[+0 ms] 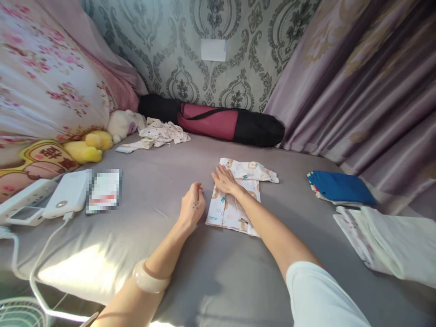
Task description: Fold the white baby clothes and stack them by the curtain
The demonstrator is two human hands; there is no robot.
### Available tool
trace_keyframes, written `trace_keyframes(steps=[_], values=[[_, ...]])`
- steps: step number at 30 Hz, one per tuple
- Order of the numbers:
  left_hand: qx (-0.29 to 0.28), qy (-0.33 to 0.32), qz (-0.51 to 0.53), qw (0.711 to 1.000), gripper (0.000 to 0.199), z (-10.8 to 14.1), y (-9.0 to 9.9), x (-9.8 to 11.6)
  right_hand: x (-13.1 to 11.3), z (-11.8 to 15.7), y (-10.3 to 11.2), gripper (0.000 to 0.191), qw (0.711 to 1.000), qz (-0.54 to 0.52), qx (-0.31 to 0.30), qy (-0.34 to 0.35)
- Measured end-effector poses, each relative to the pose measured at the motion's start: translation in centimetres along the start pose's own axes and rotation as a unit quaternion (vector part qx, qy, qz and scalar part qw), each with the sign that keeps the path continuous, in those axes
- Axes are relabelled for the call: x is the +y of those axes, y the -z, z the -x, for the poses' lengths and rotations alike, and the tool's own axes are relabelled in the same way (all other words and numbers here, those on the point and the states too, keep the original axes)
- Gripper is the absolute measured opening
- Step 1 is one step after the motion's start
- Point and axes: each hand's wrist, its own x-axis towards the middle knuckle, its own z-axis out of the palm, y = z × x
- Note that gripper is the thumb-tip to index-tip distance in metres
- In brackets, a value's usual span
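Note:
A small white printed garment (pixel 235 215) with orange and green figures lies partly folded on the grey bed sheet (pixel 143 190). At its far end, a sleeve-like part (pixel 264 173) sticks out to the right. My right hand (pixel 225 180) rests flat on the garment's upper left, fingers stretched out and holding nothing. Just left of the garment is my left hand (pixel 193 205), its fingers curled together with nothing visible in them. A pale bangle (pixel 150 278) circles my left wrist.
Folded clothes, one blue (pixel 342 186) and one white (pixel 402 240), lie at the right. A crumpled spotted garment (pixel 163 131) and a long black-and-red bag (pixel 209 121) lie along the back. On the left are plush toys (pixel 86 147), a power bank (pixel 68 193) and a power strip (pixel 25 197).

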Motion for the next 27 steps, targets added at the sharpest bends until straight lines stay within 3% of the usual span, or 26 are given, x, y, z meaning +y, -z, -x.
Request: trace_keyframes(steps=[5, 8, 11, 16, 21, 24, 27], values=[[0.015, -0.008, 0.024, 1.000, 0.030, -0.2, -0.2, -0.4, -1.1, 3.5, 0.7, 0.061, 0.998, 0.032, 0.025, 0.045], [0.027, -0.007, 0.043, 0.999, 0.029, -0.4, -0.3, -0.6, -2.6, 7.1, -0.2, 0.063, 0.994, 0.039, 0.039, 0.099], [0.050, -0.007, 0.049, 0.998, 0.028, -0.4, -0.2, -0.6, -3.7, 9.9, -1.6, 0.065, 0.993, 0.025, 0.032, 0.108], [0.047, -0.010, 0.045, 0.998, 0.030, -0.3, -0.1, -0.4, -3.9, 10.9, -2.2, 0.064, 0.994, -0.007, -0.018, 0.106], [0.014, -0.011, 0.029, 0.999, 0.030, -0.3, -0.2, -0.5, -1.1, 9.6, 1.2, 0.055, 0.980, -0.163, -0.041, 0.109], [0.009, -0.015, 0.007, 1.000, 0.028, -0.3, -0.5, -0.6, 2.6, 8.5, 3.8, 0.046, 0.976, -0.209, 0.039, 0.039], [0.004, -0.043, -0.024, 0.999, 0.029, -0.8, -1.0, 0.0, 6.0, 7.2, 5.6, 0.043, 0.980, -0.117, 0.153, -0.052]])
